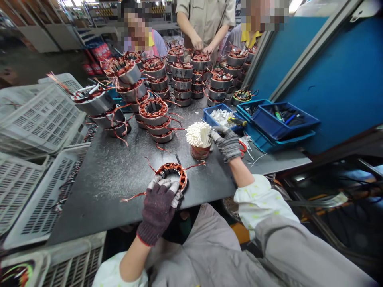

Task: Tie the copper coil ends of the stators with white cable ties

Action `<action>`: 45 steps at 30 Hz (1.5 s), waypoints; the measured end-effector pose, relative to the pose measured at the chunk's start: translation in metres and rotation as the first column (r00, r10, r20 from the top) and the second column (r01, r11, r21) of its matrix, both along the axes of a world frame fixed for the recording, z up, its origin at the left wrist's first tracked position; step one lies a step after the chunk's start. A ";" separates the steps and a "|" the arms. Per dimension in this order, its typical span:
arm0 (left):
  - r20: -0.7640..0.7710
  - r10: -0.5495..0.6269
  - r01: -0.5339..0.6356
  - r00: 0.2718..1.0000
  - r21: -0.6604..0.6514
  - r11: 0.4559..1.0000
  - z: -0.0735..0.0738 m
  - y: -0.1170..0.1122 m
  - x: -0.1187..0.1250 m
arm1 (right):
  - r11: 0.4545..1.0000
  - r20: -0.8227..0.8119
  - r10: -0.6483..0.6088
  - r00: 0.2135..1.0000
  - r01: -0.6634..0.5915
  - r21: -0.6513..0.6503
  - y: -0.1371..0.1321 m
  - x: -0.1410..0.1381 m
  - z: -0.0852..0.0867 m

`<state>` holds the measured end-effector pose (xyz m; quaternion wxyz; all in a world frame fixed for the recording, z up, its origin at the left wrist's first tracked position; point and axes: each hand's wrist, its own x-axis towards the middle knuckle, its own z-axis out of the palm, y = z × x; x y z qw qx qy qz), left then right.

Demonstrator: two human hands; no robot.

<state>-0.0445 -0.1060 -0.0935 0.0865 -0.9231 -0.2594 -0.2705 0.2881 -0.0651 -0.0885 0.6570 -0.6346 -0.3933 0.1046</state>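
A motor stator (181, 175) with copper windings lies on the dark tabletop in front of me, its red-brown lead wires spread to both sides. My left hand (158, 207), in a dark purple glove with taped fingertips, is closed over the stator's near rim. To the right of it stands a reddish-brown cup (200, 153) packed with thin white sticks (197, 134). Gloved in grey stripes, my right hand (226, 144) has its fingertips pinched at the right edge of these sticks. Exactly how many it grips is hidden.
Stacks of wound stators (155, 119) fill the table's back and left. At right are a blue bin (221, 115) of white pieces, a screwdriver (237, 121) and blue trays (289, 127). White crates (44, 191) stand at left. Another person's hands (203, 46) work across the table.
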 end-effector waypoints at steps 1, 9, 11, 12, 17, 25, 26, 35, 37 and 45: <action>0.004 0.000 0.000 1.000 -0.002 1.000 0.000 -0.001 0.000 | 1.000 -0.038 0.027 0.999 -0.026 0.018 0.003 0.001 0.003; 0.146 0.055 -0.054 0.988 -0.017 0.998 -0.007 -0.005 0.010 | 0.961 -0.239 0.192 0.952 -0.133 0.243 -0.043 -0.016 0.015; 0.137 0.067 -0.064 0.988 -0.027 0.998 -0.009 -0.005 0.011 | 0.953 -0.202 0.203 0.958 -0.145 0.266 -0.059 -0.029 0.015; 0.117 0.070 -0.067 0.991 -0.034 0.997 -0.009 -0.005 0.011 | 0.956 -0.186 0.199 0.962 -0.148 0.255 -0.066 -0.035 0.014; 0.044 0.049 -0.046 0.998 -0.064 0.997 -0.004 -0.005 0.007 | 0.948 -0.115 0.215 0.970 -0.179 0.263 -0.097 -0.059 0.010; -0.002 0.079 -0.077 0.997 -0.236 0.969 0.001 -0.009 0.005 | 0.743 0.417 0.613 0.671 -0.670 -0.014 -0.171 -0.090 -0.006; 0.000 0.087 -0.085 0.996 -0.241 0.967 0.001 -0.010 0.006 | 0.729 0.416 0.629 0.657 -0.684 -0.023 -0.177 -0.096 -0.010; 0.008 0.133 -0.128 0.991 -0.213 0.969 0.004 -0.014 0.009 | 0.702 0.347 0.704 0.620 -0.683 -0.204 -0.181 -0.115 -0.025; 0.023 0.163 -0.154 0.986 -0.220 0.963 0.004 -0.016 0.011 | 0.702 0.356 0.703 0.616 -0.681 -0.207 -0.180 -0.113 -0.025; 0.057 0.259 -0.241 0.964 -0.218 0.946 0.004 -0.019 0.020 | 0.759 0.442 0.628 0.641 -0.629 -0.167 -0.141 -0.119 -0.018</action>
